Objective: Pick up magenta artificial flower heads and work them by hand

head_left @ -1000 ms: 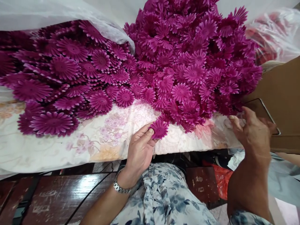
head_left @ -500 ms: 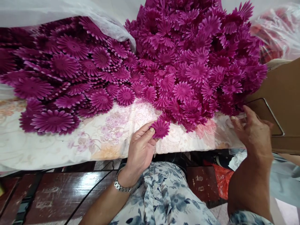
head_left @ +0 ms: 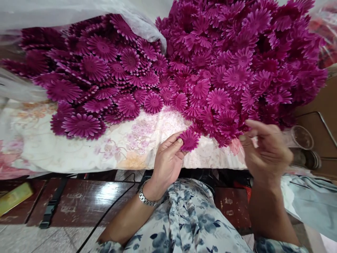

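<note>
Between thumb and fingers, my left hand [head_left: 170, 156] pinches a small magenta artificial flower [head_left: 190, 140] by its edge, with its many-petalled face turned up. My right hand [head_left: 265, 151] is raised at the right, by the near edge of a large heap of magenta artificial flowers [head_left: 237, 77]. Its index finger and thumb stick out apart, and no object shows between them. The other fingers of that hand are curled and partly hidden. Farther left, stacked magenta flower pieces [head_left: 94, 68] spill from a clear plastic bag [head_left: 86, 10].
A floral tablecloth [head_left: 113, 154] covers the table. At the right stand a clear plastic cup [head_left: 301, 137] and a cardboard box [head_left: 322, 119]. Below the table edge is a dark red wooden bench [head_left: 86, 200] with a black strap buckle [head_left: 48, 212] and a yellow object [head_left: 15, 198].
My right hand has moved left, away from the cardboard box and towards the flower heap, uncovering the plastic cup. My left hand still holds the flower. The view has swung somewhat left.
</note>
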`<state>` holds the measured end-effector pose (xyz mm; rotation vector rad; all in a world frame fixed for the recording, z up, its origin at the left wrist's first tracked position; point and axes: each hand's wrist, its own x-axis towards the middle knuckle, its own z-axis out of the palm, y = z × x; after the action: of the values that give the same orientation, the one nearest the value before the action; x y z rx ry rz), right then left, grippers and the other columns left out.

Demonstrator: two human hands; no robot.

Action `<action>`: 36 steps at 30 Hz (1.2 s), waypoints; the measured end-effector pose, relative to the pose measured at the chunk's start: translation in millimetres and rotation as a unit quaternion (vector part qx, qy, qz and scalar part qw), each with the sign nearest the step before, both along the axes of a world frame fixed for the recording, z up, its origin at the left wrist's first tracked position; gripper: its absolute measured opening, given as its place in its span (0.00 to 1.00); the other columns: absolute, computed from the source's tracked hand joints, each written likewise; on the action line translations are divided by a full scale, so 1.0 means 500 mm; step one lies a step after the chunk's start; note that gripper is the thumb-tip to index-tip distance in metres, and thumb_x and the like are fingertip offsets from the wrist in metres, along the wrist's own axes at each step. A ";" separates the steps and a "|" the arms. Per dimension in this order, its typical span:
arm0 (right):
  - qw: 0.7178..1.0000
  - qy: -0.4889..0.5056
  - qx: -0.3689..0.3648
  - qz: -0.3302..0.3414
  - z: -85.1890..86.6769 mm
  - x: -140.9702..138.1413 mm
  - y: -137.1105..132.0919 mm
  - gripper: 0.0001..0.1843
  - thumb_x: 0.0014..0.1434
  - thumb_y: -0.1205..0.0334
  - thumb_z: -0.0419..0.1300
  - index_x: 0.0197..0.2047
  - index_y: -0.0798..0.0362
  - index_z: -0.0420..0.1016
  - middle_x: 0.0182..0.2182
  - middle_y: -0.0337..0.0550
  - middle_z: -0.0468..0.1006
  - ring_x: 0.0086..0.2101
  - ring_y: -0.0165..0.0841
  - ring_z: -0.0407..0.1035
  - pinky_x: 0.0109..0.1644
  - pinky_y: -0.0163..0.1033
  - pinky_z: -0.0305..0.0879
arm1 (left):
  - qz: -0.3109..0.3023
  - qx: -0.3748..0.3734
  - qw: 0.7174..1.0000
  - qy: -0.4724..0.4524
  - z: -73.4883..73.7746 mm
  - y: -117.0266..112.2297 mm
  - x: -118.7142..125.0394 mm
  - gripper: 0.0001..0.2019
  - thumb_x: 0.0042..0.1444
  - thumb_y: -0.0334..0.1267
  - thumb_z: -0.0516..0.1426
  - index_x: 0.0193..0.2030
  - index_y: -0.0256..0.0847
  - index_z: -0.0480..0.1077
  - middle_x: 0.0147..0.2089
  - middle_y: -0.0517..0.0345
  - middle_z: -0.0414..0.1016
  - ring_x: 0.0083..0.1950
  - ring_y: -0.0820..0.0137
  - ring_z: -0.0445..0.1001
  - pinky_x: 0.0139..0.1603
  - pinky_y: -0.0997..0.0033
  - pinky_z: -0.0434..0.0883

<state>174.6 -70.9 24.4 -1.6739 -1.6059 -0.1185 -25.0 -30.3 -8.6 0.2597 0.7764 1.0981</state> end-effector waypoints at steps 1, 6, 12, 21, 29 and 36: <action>0.999 0.011 0.001 0.039 -0.005 -0.024 0.006 0.15 0.56 0.65 0.61 0.48 0.47 0.74 0.30 0.39 0.73 0.31 0.31 0.68 0.38 0.38 0.67 | -0.001 0.003 1.000 0.004 0.000 0.000 -0.002 0.08 0.47 0.30 0.62 0.36 0.35 0.77 0.37 0.52 0.81 0.38 0.71 0.78 0.43 0.73 0.72; 0.981 0.032 -0.035 0.190 -0.023 -0.101 0.030 0.13 0.57 0.72 0.58 0.42 0.47 0.77 0.34 0.39 0.79 0.32 0.28 0.73 0.34 0.34 0.70 | 0.009 0.003 1.000 0.025 0.000 0.003 -0.011 0.07 0.46 0.30 0.62 0.34 0.35 0.78 0.34 0.55 0.80 0.33 0.75 0.75 0.36 0.78 0.70; 0.968 0.036 -0.040 0.244 -0.024 -0.146 0.048 0.11 0.60 0.69 0.56 0.45 0.52 0.74 0.33 0.42 0.77 0.33 0.29 0.72 0.37 0.35 0.71 | 0.022 0.027 0.999 0.012 0.001 0.000 -0.014 0.06 0.48 0.30 0.61 0.33 0.37 0.78 0.32 0.57 0.80 0.32 0.77 0.74 0.37 0.80 0.69; 0.970 0.059 -0.081 0.221 -0.061 -0.166 0.078 0.03 0.57 0.67 0.59 0.34 0.52 0.68 0.28 0.37 0.69 0.29 0.28 0.66 0.33 0.34 0.65 | 0.013 0.062 0.997 0.040 -0.009 -0.013 -0.014 0.09 0.46 0.33 0.63 0.37 0.38 0.79 0.35 0.55 0.80 0.38 0.73 0.75 0.45 0.76 0.69; 0.975 0.065 -0.049 0.206 -0.076 -0.167 0.075 0.04 0.59 0.69 0.55 0.34 0.53 0.69 0.27 0.38 0.72 0.28 0.28 0.68 0.32 0.34 0.65 | 0.045 0.035 0.996 0.063 -0.017 -0.018 -0.013 0.10 0.41 0.36 0.67 0.33 0.38 0.79 0.31 0.56 0.80 0.35 0.72 0.75 0.42 0.73 0.70; 0.989 -0.086 0.119 -0.029 -0.009 -0.050 0.099 0.11 0.61 0.66 0.54 0.45 0.54 0.73 0.39 0.48 0.76 0.42 0.38 0.71 0.46 0.45 0.67 | 0.053 0.013 0.998 0.027 -0.008 -0.009 -0.025 0.09 0.39 0.35 0.67 0.30 0.36 0.78 0.32 0.56 0.80 0.35 0.71 0.76 0.42 0.68 0.74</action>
<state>149.4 -21.4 19.7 -1.5583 -1.5984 -0.4777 -37.6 -34.6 -12.8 0.2747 0.8322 1.2064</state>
